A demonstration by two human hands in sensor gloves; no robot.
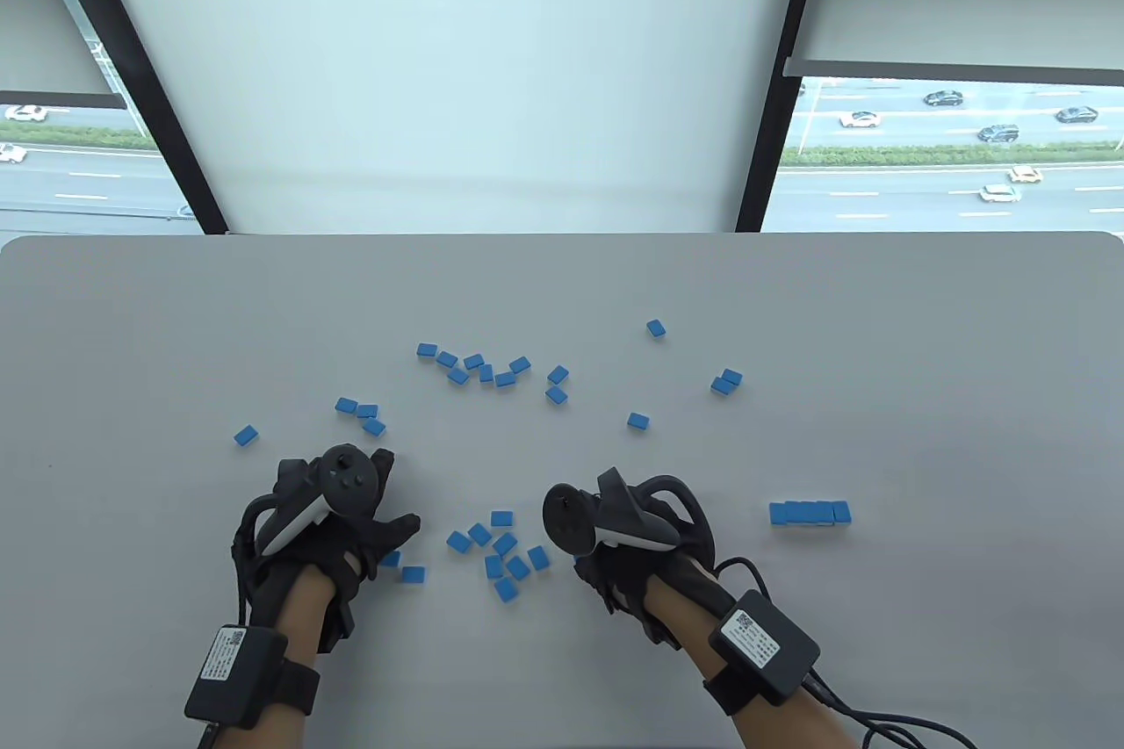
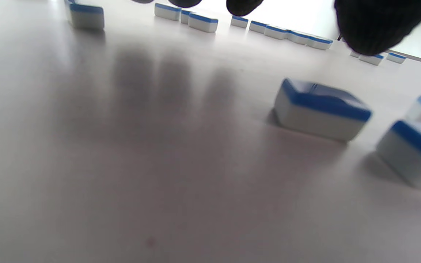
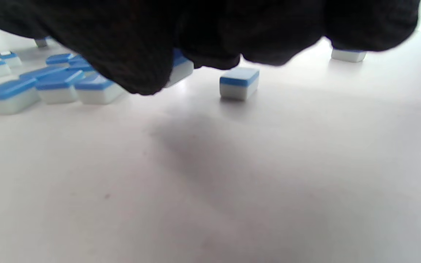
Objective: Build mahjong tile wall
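Left hand [image 1: 329,534], loose tiles [image 1: 502,551] just right (blue-backed)

No text can be read anywhere. The black box strapped to the left wrist [image 1: 235,676] carries a white label [image 1: 222,654] with a small square code and lines of print (all too small to make out), and the black box on the right wrist [image 1: 764,645] carries a similar white label [image 1: 753,634], equally illegible. The mahjong tiles [image 1: 505,560] lie blue backs up, with no markings visible.
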